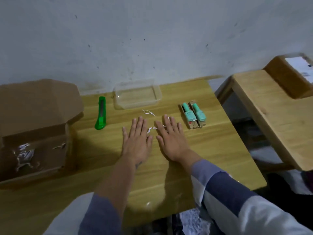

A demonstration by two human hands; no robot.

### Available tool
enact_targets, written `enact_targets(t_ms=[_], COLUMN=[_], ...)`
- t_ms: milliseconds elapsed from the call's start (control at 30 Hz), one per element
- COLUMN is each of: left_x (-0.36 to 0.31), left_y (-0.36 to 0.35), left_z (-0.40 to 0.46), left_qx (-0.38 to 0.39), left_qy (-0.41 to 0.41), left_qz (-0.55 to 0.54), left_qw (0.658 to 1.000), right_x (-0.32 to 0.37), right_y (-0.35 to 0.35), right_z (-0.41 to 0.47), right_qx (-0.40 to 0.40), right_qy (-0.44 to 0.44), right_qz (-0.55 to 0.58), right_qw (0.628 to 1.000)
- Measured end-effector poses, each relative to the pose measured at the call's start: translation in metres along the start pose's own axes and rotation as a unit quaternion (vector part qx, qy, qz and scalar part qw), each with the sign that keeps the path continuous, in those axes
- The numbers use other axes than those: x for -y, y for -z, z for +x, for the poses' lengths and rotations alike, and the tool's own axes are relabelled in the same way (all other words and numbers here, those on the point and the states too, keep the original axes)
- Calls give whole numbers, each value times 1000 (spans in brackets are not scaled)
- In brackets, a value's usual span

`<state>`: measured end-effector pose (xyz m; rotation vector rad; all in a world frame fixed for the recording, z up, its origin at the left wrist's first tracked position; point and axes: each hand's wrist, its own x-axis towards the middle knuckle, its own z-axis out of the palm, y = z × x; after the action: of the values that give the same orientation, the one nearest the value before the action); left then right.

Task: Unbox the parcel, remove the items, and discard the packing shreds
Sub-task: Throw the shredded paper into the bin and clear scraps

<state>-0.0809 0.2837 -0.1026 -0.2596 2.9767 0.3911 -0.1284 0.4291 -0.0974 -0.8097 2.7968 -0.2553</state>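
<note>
Both hands, left [137, 143] and right [171, 141], lie flat, fingers spread, seemingly empty, amid shreds [149, 129].

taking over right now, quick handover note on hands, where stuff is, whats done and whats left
Hands: left hand and right hand lie flat and open on the table, holding nothing.
Things: cardboard box at the left with its flaps up; green utility knife beside it; clear plastic tray at the back looks empty; two mint-green packaged items to the right, side by side.
Done: box opened, items out.
Left: a few white paper shreds lie on the table near the fingertips; collect and discard them. The box's inside is not visible, so check it.
</note>
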Motion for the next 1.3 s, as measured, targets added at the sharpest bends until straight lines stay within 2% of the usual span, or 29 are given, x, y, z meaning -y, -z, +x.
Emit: enact_targets(t_ms=[200,367,567,733,833,933,1133,1300], left_x=[-1,-19,-53,-76,-87,-85,-51,-45], left_y=[5,-4,-10,-10,-1,10,10,12], left_z=[45,35,-9,-48,-61,-67,-66,-76], left_qx=[0,-13,-16,44,36,41,96,78], left_qy=[-30,-62,-87,-88,-85,-65,9,0], left_qz=[0,-17,-134,-300,-341,-344,-276,-271], left_qw=[1000,998,987,949,936,936,956,959], right_x=[-14,-20,-27,-32,-29,-21,2,18], right_y=[10,8,3,9,12,13,15,6], right_z=[41,19,-34,-87,-104,-109,-90,-81], right_qx=[-14,-35,-62,-75,-87,-76,-33,5], right_qy=[41,33,-22,-101,-121,-114,-140,-113], right_qz=[18,93,175,214,230,221,151,50], right_qw=[999,994,982,969,962,966,978,992])
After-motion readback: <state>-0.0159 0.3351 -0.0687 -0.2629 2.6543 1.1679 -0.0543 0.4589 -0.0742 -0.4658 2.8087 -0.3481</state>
